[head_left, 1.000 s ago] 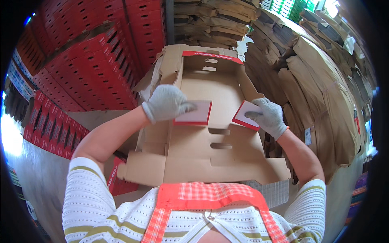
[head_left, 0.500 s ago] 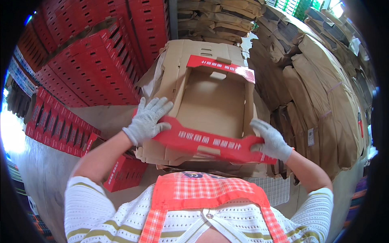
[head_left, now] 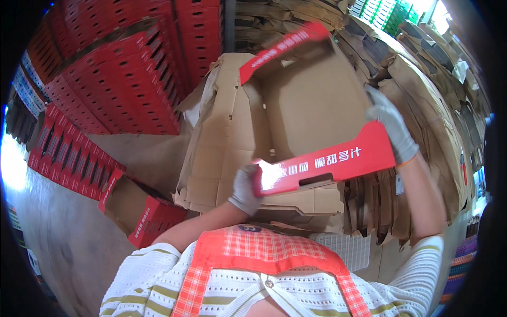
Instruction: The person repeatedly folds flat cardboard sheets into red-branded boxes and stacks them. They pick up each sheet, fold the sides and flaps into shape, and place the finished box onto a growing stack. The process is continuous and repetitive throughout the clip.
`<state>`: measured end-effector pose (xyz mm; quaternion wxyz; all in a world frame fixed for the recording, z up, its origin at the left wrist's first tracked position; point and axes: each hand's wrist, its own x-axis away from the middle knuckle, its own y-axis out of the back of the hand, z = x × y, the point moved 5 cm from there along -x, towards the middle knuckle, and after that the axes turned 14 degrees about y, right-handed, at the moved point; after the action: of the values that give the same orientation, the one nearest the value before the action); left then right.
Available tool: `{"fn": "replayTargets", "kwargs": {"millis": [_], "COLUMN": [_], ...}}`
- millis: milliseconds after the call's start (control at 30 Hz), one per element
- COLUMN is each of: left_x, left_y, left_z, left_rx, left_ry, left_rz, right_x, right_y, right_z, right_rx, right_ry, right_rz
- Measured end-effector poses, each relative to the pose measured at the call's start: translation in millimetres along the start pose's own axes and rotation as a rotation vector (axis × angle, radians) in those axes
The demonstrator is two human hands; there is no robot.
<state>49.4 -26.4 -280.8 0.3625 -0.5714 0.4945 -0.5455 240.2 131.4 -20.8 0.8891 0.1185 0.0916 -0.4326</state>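
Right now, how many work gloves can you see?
2: the left hand wears one, at the near left corner of the open box; the right hand wears the other, against its right side. More could be hidden.

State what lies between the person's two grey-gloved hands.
In the head view, an open brown cardboard tray with red end panels lies between the left hand and the right hand.

Note blown-out light at your far left and upper right, glare on the red front panel [head_left: 330, 162] of your cardboard tray [head_left: 317, 100], shadow along its left inner wall [head_left: 257, 119], motion-blurred left hand [head_left: 245, 190], fisheye-bent edges
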Motion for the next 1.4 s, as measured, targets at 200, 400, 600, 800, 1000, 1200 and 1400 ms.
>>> {"fn": "replayTargets", "kwargs": {"millis": [200, 400, 600, 800, 1000, 1200, 1400], "left_x": [13, 112, 9, 12, 29, 24, 86], "left_y": [-28, -229, -275, -274, -259, -261, -204], "left_z": [52, -8, -54, -52, -45, -74, -106], "left_rx": [-1.313, -2.185, -2.731, -2.759, -2.661, -1.831, -1.792], "left_ry": [0.497, -1.505, -0.969, -0.845, -1.018, -1.187, -1.224], "left_rz": [0.123, 0.416, -0.041, 0.043, 0.043, 0.196, 0.372], "right_x": [-5, -39, -22, -30, -69, -56, -49], "right_y": [-146, -64, -45, -45, -84, -123, -100], "right_z": [62, 43, 51, 55, 17, 30, 33], "right_rx": [1.191, 0.530, 1.086, 1.482, 1.506, 1.474, 0.912], "right_ry": [0.584, 0.730, 0.653, 0.497, 0.559, 0.511, 0.653], "right_rz": [0.679, -0.441, -0.206, 0.325, 0.487, 0.583, 0.331]}}
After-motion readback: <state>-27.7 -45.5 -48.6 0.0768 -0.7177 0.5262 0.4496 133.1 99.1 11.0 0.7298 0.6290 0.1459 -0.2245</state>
